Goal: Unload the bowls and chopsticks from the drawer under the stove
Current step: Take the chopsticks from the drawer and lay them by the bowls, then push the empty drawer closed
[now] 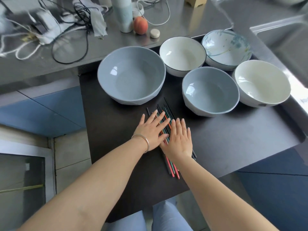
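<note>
Multicoloured chopsticks [167, 130], head view — a loose bundle on the dark drawer surface [233, 130] before five bowls [131, 75], long axis running away from the person, left hand [150, 129] and right hand [179, 140] flat, fingers straight, pressing it side by side — equally near.

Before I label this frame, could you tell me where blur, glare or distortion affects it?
Head view: the cables at top left are motion-blurred; window glare glints inside the large blue bowl; wide-angle bending curves the counter edges; hands and chopsticks stay sharp.
</note>
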